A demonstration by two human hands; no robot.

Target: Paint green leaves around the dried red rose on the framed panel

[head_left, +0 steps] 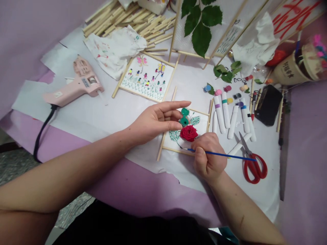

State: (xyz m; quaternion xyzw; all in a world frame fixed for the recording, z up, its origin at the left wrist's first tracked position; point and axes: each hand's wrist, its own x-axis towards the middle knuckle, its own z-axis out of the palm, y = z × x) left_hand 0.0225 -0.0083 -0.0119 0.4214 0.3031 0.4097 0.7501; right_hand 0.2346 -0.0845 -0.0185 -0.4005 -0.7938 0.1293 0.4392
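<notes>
One work surface: lilac covering (143, 183) under white paper (255, 197), spreading past both hands.

Beyond the hands: loose wooden sticks (122, 20), a paint-marked white cloth (112, 51), a small panel painted with butterflies (145, 78).

Left of the left hand: pink hot glue gun (74, 81), black cord trailing toward the near edge.

Right of the right hand: white paint tubes (219, 114), red-handled scissors (255, 168).

Under and between the hands: wooden-framed white panel (176, 150), red rose (189, 133) fixed on it, leaf drawing (174, 135) beside the rose.

Left hand (158, 120): narrow pinch, apparently on a small open green paint pot (184, 115), hovering over the panel.

Right hand (208, 156): closed grip on a thin blue-handled paintbrush (219, 153), tip just at the leaf drawing.

Handling, by judgement: pot light, tiny, easily tipped, best held by its sides; brush light and stiff, best held by the handle; panel light and probably fragile, safest by the wooden rails, clear of the soft rose.
</notes>
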